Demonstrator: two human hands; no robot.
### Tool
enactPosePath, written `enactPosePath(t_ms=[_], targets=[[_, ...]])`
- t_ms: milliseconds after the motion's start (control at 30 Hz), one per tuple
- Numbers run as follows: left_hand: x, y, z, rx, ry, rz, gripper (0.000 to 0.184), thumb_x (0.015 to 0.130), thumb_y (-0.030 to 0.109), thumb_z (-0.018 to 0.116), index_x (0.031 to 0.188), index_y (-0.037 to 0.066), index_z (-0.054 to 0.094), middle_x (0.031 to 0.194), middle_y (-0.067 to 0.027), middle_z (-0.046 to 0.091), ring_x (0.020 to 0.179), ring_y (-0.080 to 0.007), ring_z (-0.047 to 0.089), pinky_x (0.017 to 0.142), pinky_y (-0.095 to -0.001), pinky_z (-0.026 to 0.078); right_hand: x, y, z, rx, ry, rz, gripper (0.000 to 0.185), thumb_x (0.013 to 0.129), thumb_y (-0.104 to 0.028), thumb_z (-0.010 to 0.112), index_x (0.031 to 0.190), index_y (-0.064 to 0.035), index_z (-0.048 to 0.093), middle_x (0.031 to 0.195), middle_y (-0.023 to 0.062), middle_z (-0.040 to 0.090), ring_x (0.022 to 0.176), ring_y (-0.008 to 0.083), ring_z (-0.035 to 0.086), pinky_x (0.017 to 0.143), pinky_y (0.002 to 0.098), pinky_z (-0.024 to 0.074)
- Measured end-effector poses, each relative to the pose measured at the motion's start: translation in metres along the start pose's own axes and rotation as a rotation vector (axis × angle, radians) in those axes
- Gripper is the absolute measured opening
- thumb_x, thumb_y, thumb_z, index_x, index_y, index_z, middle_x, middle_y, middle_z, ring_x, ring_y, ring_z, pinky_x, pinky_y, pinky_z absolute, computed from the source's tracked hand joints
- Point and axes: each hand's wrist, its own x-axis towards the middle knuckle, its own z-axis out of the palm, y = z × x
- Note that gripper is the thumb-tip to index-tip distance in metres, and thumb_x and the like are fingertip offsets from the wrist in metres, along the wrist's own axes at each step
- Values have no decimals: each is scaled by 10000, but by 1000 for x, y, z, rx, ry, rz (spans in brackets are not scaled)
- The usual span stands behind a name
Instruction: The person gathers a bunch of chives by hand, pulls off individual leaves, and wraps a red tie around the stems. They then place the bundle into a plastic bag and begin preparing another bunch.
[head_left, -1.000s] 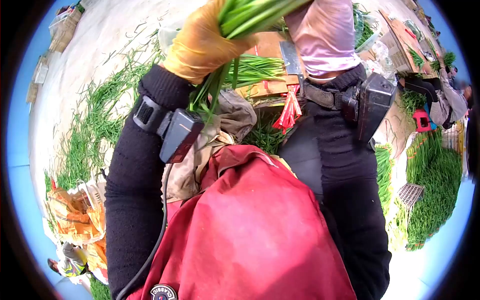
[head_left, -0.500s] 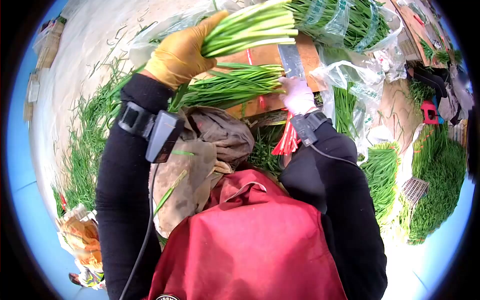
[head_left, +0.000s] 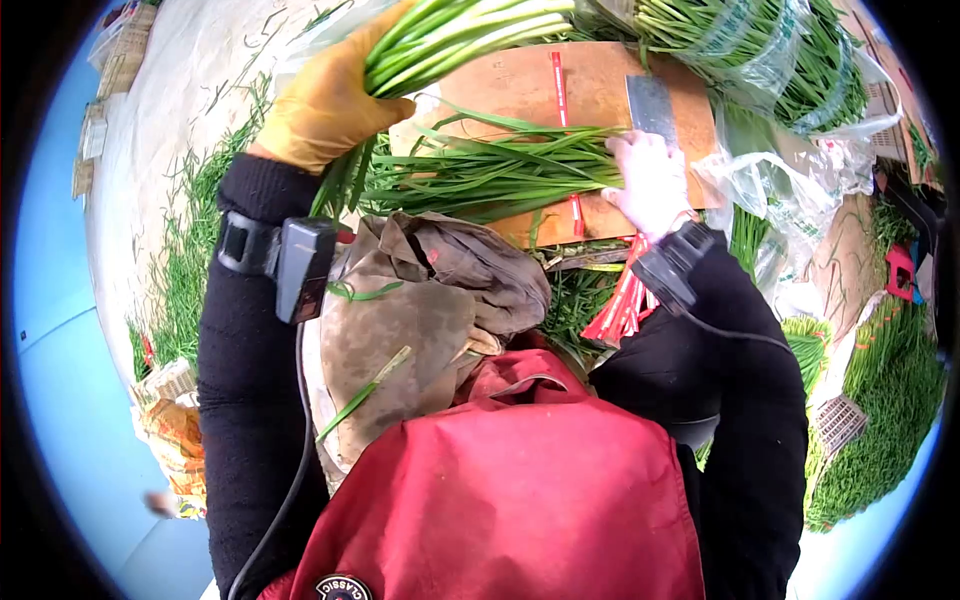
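My left hand (head_left: 315, 110), in an orange glove, is closed around a bunch of garlic chives (head_left: 465, 40), raised above the left side of a brown board (head_left: 505, 80). The pale cut ends point right. A second pile of garlic chives (head_left: 500, 170) lies across the board. My right hand (head_left: 650, 180), in a whitish glove, has its thumb and fingers around the stem ends of that pile. Beside its fingertips is a flat metal plate (head_left: 652, 108) on the board. A red tie strip (head_left: 560, 90) runs under the pile.
Red and white tie strips (head_left: 622, 305) hang below my right wrist. Bagged chives (head_left: 740, 60) lie at the upper right, and a clear plastic bag (head_left: 790, 190) beside the board. More chives (head_left: 890, 400) are heaped at far right. A brown cloth (head_left: 400, 330) covers my leg.
The view has shifted, so the board sits further right. My left hand has moved up and left with its bunch, uncovering more board. My right hand stays at the pile's stem ends.
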Motion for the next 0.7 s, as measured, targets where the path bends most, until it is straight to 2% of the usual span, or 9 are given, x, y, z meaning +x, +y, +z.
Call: enactPosePath(t_ms=[33, 133, 167, 300, 400, 467, 533, 667, 700], targets=[[-5, -2, -5, -64, 31, -33, 810, 694, -67, 733, 1414, 70, 389, 1232, -41, 584, 1107, -110, 529, 963, -254, 425, -7, 5, 2, 51, 151, -65, 595, 675, -316, 784, 1188, -120, 553, 1119, 48, 545, 1079, 245, 500, 860, 432, 387], [-16, -11, -15, -146, 90, -54, 808, 686, -78, 734, 1409, 78, 408, 1238, -24, 576, 1119, -113, 526, 975, -266, 420, -10, 14, -11, 210, 155, -97, 661, 669, -288, 793, 1252, -131, 526, 1211, 70, 531, 1141, 261, 478, 913, 432, 373], [-19, -14, -17, -137, 107, -29, 804, 686, -84, 730, 1406, 78, 414, 1236, -19, 576, 1122, -111, 525, 972, -266, 422, -8, 16, -7, 243, 201, -170, 882, 645, -283, 814, 1403, -162, 380, 1355, 109, 464, 1278, 307, 398, 1010, 486, 338], [-27, -18, -24, -94, 136, -13, 786, 687, -78, 739, 1394, 67, 426, 1233, -14, 580, 1123, -105, 526, 961, -258, 425, 10, -2, 7, -37, -39, -128, 1209, 589, -262, 857, 1506, -208, 72, 1479, 116, 342, 1406, 335, 238, 1098, 596, 222], [-44, -28, -39, -66, 169, -54, 757, 701, -73, 736, 1383, 58, 434, 1223, -18, 586, 1114, -108, 534, 959, -259, 425, 23, -5, 20, 28, -100, -116, 1204, 586, -241, 861, 1506, -207, 83, 1467, 114, 356, 1384, 335, 283, 1093, 586, 238], [-56, -30, -47, -167, 198, -88, 697, 715, -61, 737, 1346, 52, 463, 1179, -18, 605, 1068, -104, 556, 939, -256, 438, 27, 2, 28, 78, -50, -163, 1044, 609, -227, 829, 1468, -175, 238, 1273, 90, 501, 1211, 293, 463, 969, 544, 364], [-65, -31, -62, -144, 186, -175, 673, 721, -56, 740, 1330, 55, 474, 1153, -15, 614, 1045, -102, 565, 930, -257, 446, 32, 3, 29, -32, -58, -149, 899, 637, -219, 806, 1418, -170, 362, 1114, 62, 573, 1071, 263, 536, 879, 453, 427], [-86, -35, -67, -156, 284, -190, 619, 733, -51, 736, 1293, 55, 497, 1063, -5, 636, 954, -89, 593, 845, -250, 487, 37, 4, 40, -53, 15, -179, 702, 677, -158, 739, 1325, -139, 469, 967, 78, 602, 958, 269, 573, 792, 413, 462], [-87, -29, -64, -217, 314, -79, 609, 738, -49, 734, 1290, 56, 498, 1039, -5, 643, 927, -86, 600, 823, -242, 495, 38, 3, 41, -51, 35, -185, 652, 681, -145, 724, 1292, -131, 497, 949, 85, 605, 944, 276, 579, 783, 408, 467]])
